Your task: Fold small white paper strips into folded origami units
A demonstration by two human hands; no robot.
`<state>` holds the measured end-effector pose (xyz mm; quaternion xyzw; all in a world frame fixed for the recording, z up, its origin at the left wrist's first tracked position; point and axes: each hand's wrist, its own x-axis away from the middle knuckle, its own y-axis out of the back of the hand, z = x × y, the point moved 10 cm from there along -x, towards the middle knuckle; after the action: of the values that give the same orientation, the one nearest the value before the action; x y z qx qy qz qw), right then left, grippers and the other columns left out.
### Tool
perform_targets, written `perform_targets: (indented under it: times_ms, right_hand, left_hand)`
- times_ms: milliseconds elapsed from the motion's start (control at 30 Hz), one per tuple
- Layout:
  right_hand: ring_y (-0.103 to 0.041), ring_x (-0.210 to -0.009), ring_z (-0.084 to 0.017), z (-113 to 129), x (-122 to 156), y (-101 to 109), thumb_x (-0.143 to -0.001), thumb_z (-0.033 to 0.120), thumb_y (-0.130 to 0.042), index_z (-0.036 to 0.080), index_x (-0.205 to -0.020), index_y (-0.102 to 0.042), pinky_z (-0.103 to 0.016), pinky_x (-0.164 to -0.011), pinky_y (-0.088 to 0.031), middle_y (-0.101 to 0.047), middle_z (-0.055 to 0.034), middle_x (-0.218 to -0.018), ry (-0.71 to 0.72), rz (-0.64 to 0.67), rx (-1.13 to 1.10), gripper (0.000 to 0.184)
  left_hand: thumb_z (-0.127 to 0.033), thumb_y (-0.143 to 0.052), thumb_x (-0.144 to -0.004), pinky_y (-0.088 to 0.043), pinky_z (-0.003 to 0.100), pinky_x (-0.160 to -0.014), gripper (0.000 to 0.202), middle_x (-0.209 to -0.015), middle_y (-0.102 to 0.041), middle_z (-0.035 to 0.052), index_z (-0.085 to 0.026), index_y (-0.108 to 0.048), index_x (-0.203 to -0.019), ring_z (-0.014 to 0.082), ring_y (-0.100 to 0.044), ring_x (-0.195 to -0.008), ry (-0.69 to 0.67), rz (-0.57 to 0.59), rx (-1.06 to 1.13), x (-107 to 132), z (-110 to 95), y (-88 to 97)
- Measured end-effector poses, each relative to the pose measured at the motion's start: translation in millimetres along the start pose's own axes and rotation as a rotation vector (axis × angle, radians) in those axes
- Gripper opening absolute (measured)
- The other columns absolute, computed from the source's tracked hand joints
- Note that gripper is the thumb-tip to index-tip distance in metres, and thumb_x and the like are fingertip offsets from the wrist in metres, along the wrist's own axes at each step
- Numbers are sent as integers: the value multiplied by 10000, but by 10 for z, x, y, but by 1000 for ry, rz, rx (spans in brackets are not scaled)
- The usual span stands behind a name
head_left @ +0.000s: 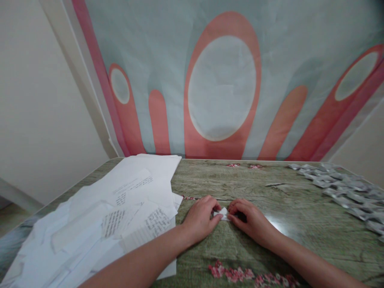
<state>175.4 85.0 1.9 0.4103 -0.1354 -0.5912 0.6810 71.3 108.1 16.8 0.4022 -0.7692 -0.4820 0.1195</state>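
Observation:
A small folded piece of white paper [223,215] is between my two hands, low over the wood-patterned table. My left hand [201,218] pinches its left side between thumb and fingers. On the opposite side, my right hand [247,218] has its thumb and fingertips closed on the right edge. The paper shows a pointed top; its finer folds are too small to make out. Beside my left forearm lies a spread pile of white paper sheets [147,168], some with printed or handwritten lines.
Several grey-white folded paper pieces [339,186] lie in rows at the table's right. The table [210,178] has a wood-grain surface with pink flower patterns [231,273]. Behind its far edge hangs a grey-blue sheet [279,48] with coral shapes.

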Motion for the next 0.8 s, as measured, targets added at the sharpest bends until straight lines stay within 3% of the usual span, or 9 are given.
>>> perform_targets:
  times_ms: [200,400,800]
  right_hand:
    - [-542,-788,-175,25,2,17,-813,193,-545,198,-744,-560,-306,-746,-407,-602,-19,-807,-7,10,-2,72]
    - [-536,-779,-174,26,7,34,-814,200,-544,198,-751,-559,-303,-734,-408,-602,-18,-799,-32,8,-4,65]
    - [-531,-743,-170,-2,30,59,-824,204,-541,194,-816,-558,-299,-673,-439,-565,-29,-805,-26,-57,8,21]
  left_hand:
    - [-225,-536,-870,-371,311,-800,83,-955,-563,12,-224,-613,-900,178,-475,-934,-180,1,-220,67,-264,25]
    - [-223,-478,-910,-364,335,-729,134,-856,-582,26,-183,-597,-955,189,-484,-867,-360,52,-489,191,-502,-125]
    - [-167,-422,-920,-387,345,-726,185,-892,-565,43,-154,-567,-1034,208,-488,-865,-336,81,-555,228,-528,-150]
